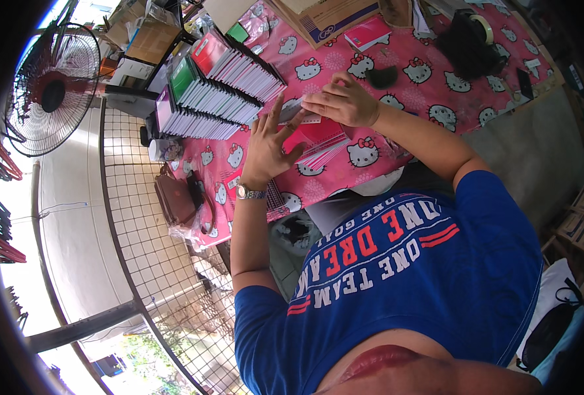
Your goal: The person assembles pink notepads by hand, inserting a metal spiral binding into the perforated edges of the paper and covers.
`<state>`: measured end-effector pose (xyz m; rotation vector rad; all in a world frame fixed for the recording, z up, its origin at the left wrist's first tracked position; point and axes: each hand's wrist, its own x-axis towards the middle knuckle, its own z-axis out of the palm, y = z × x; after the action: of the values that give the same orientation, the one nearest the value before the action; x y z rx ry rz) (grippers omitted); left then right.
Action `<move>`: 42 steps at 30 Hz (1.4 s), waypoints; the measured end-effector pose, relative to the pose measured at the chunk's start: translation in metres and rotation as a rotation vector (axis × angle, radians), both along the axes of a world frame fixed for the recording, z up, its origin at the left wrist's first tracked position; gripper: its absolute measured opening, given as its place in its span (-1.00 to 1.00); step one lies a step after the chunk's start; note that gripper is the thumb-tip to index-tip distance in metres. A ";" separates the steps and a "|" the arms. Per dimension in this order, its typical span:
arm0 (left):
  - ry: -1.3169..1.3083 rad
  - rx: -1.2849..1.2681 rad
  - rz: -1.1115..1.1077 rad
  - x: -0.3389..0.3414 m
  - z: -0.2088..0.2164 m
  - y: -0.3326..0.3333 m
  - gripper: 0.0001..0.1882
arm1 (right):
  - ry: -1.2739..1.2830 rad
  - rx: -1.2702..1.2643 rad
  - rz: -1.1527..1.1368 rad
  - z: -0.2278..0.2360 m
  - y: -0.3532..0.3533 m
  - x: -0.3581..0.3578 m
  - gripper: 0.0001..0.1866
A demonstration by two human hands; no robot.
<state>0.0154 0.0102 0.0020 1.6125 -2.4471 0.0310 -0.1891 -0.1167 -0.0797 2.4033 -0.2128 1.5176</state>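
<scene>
On the table in front of me lies a small stack of pink-covered notebooks [325, 137] with their page edges fanned toward me. My left hand [270, 150] is over the left side of this stack, fingers spread and thumb apart, with a watch on the wrist. My right hand [346, 102] has its fingers bent and pressed together at the far edge of the stack. A flat grey piece [290, 110] lies between the two hands, and the right fingertips close on its end. A row of small holes shows along a pale edge below it. The fingers hide much of the piece.
Tall stacks of bound notebooks [206, 92] with purple, green and red covers stand at the left. A cardboard box [328, 20], pink booklets [367, 34], a dark half-round piece [381, 78] and a tape roll [482, 29] sit farther back. A fan [53, 95] stands far left.
</scene>
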 end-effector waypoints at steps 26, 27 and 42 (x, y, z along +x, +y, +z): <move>-0.059 -0.262 0.114 -0.005 -0.026 0.001 -0.60 | -0.084 0.872 -0.034 0.004 -0.054 -0.043 -0.73; -0.056 -0.259 0.113 -0.007 -0.025 0.001 -0.60 | 0.035 0.958 -0.218 0.008 -0.086 -0.068 -0.71; -0.063 -0.259 0.120 -0.015 -0.021 -0.003 -0.69 | -0.370 0.674 -0.991 -0.034 -0.255 -0.162 -0.64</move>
<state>0.0004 0.0069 -0.0194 1.6595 -2.2749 0.4057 -0.3515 -0.3714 -0.1139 1.7758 -1.9016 1.4315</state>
